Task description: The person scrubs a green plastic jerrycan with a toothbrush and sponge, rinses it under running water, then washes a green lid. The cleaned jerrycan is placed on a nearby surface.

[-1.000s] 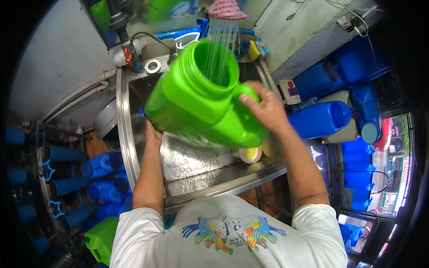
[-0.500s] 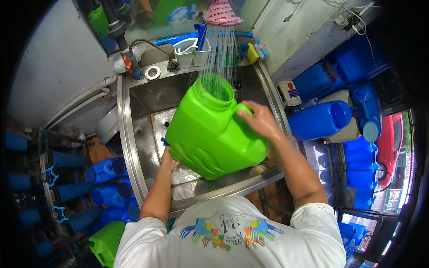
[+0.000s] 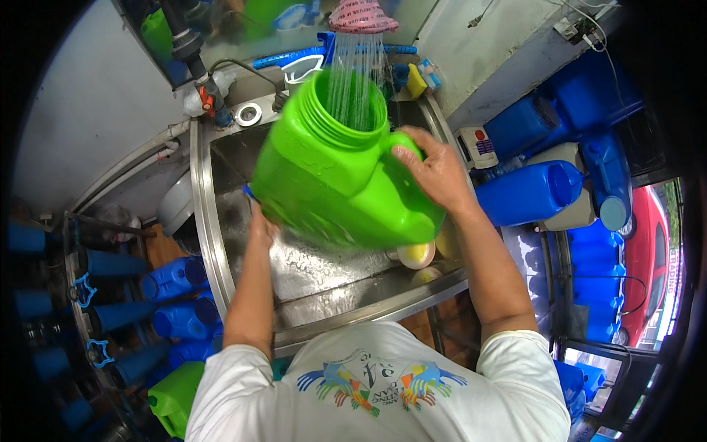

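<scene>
I hold a green plastic jug (image 3: 317, 177) tilted over a stainless steel sink (image 3: 206, 221), its wide open mouth under water streaming from a pink-wrapped shower head (image 3: 364, 16). My right hand (image 3: 431, 166) grips the jug's handle at the right. My left hand (image 3: 263, 219) supports the jug's lower left end beside a small blue part (image 3: 249, 193); its fingers are mostly hidden behind the jug. Under the jug, a round yellow and white object (image 3: 417, 255) lies at the right of the sink.
Pipes with a red valve (image 3: 208, 103) stand at the back left, beside containers and a yellow sponge (image 3: 417, 82) on the back ledge. Blue containers (image 3: 177, 280) fill racks at left and are stacked at right (image 3: 526, 191). A red car (image 3: 644, 258) shows outside at the right.
Since half a second ago the jug has risen toward the shower head and tipped further, along with both hands, uncovering more of the yellow and white object in the sink.
</scene>
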